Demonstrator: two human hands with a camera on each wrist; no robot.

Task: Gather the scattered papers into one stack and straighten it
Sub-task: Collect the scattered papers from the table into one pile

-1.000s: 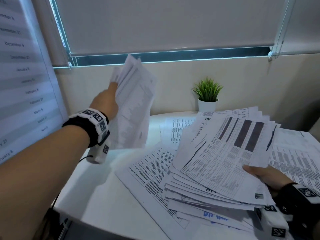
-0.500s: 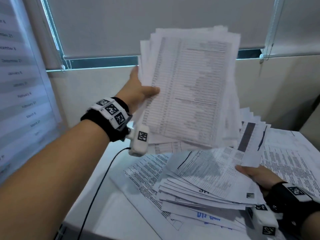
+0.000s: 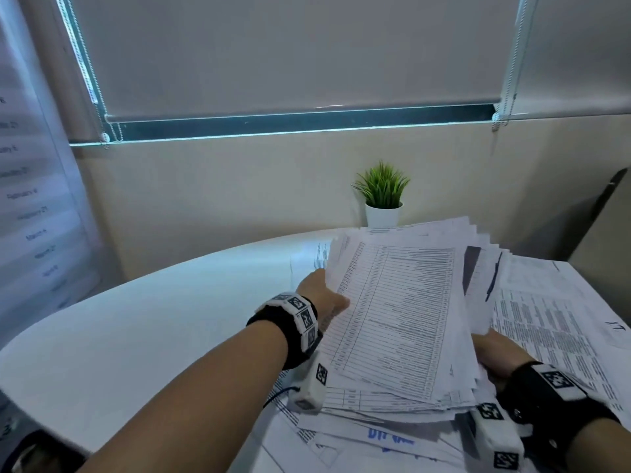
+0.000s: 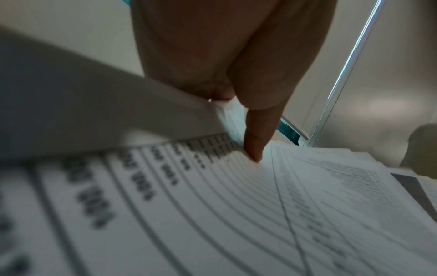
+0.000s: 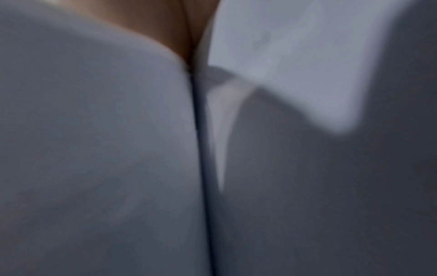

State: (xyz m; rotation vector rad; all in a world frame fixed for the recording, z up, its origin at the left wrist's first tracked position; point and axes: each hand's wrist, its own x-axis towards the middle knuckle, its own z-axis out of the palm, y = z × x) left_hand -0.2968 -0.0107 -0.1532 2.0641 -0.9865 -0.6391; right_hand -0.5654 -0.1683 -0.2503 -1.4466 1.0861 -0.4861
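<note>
Your left hand (image 3: 322, 295) grips the left edge of a sheaf of papers (image 3: 403, 319), thumb on top, laying it on the loose pile (image 3: 375, 425) on the white counter (image 3: 153, 319). Your right hand (image 3: 496, 353) holds the pile's right side; whether its fingers curl, you cannot tell. A potted plant (image 3: 382, 196) stands behind.

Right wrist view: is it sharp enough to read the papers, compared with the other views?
Right wrist view: no, only blurred grey sheets close to the lens. Left wrist view: near print smeared, thumb clearer. Head view: table lines on the top sheet visible, text too small.
</note>
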